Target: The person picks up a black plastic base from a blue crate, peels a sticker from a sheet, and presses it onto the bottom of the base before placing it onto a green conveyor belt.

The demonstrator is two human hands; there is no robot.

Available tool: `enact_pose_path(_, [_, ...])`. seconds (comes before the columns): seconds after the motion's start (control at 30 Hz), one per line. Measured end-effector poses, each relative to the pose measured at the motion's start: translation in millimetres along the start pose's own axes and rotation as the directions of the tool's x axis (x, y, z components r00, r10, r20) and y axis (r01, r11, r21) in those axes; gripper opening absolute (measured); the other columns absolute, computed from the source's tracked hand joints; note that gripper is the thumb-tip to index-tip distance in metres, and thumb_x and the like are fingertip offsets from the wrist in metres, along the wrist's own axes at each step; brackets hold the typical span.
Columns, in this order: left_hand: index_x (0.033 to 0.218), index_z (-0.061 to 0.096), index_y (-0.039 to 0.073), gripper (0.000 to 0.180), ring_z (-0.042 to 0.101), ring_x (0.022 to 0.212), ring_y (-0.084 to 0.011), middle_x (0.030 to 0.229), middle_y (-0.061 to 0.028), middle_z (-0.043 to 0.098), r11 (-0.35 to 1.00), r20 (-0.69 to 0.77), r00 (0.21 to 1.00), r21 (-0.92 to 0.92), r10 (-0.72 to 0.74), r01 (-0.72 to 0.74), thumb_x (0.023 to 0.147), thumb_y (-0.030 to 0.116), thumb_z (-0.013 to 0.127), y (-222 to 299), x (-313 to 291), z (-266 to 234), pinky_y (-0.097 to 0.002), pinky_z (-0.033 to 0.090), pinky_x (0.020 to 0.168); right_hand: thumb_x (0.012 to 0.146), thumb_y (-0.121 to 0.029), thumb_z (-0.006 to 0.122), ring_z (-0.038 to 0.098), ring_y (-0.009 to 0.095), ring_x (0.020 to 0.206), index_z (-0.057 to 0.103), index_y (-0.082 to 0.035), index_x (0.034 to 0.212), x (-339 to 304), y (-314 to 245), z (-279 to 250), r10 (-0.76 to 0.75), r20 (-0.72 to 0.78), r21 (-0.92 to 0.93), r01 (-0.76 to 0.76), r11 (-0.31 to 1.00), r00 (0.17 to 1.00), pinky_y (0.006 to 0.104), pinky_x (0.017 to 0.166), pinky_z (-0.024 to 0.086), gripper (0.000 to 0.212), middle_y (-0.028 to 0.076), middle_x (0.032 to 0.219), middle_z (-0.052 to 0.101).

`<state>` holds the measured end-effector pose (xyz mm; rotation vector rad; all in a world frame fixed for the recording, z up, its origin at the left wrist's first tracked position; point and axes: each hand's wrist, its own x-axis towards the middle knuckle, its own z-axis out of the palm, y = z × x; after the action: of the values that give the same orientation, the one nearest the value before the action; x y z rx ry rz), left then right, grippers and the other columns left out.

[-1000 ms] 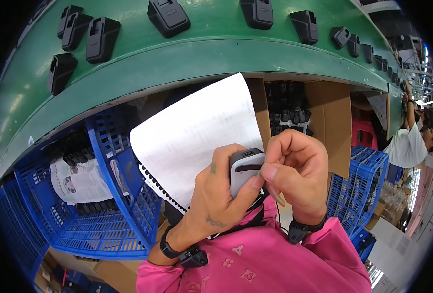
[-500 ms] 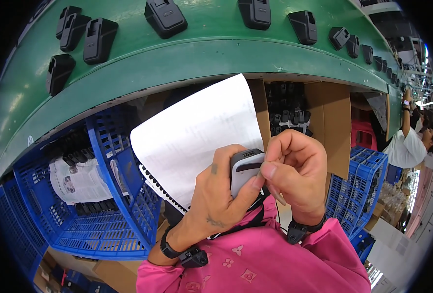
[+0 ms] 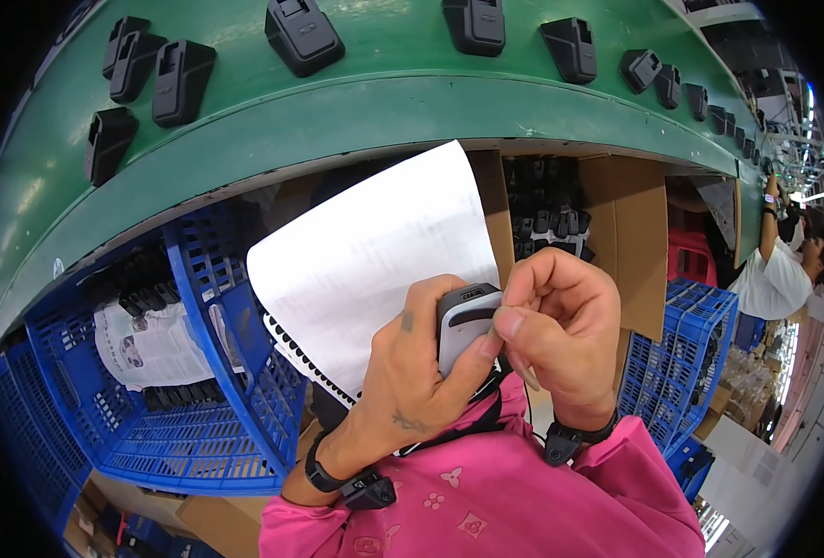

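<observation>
The left hand (image 3: 412, 391) is wrapping around a small grey device (image 3: 463, 321), with the thumb pressing on its front. The device is standing upright in that hand, and its top is poking out above the fingers. The right hand (image 3: 560, 335) is pinching the device's right edge with its fingertips (image 3: 509, 321). A white sheet of paper (image 3: 375, 251) is sitting just behind the hands. Black parts (image 3: 302, 35) are lying on the green belt (image 3: 244, 112) above. A blue crate (image 3: 198, 391) is sitting below on the left.

Pink patterned sleeves (image 3: 486, 502), black wristbands (image 3: 574, 439)
</observation>
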<state>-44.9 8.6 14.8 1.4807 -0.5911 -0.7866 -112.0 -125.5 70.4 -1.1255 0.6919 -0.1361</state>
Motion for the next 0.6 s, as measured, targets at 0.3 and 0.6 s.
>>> enact_pose_path(0.3, [0.114, 0.045, -0.003, 0.033, 0.061, 0.066, -0.0244, 0.081, -0.0160, 0.060, 0.988, -0.032, 0.988, 0.016, 0.154, -0.153, 0.091, 0.019, 0.052, -4.6, 0.5, -3.3, -0.0321, 0.048, 0.062, 0.081, 0.006, 0.062, 0.054, 0.001, 0.062, 0.056, 0.004, 0.086, -1.4, 2.3, 1.2, -0.045, -0.011, -0.056, 0.044, 0.997, 0.999, 0.0156, 0.054, 0.043, 0.008, 0.000, 0.073, 0.059])
enact_pose_path(0.6, [0.114, 0.047, -0.003, 0.031, 0.057, 0.056, -0.0213, 0.075, -0.0154, 0.058, 0.994, -0.052, 0.993, 0.021, 0.105, -0.104, 0.093, 0.020, 0.047, -3.7, -0.1, -2.4, -0.0320, 0.046, 0.056, 0.081, 0.005, 0.062, 0.053, 0.001, 0.062, 0.055, 0.004, 0.086, -1.0, 6.4, 2.7, -0.079, -0.032, -0.069, 0.076, 0.995, 0.996, 0.0159, 0.053, 0.043, 0.008, 0.001, 0.074, 0.059])
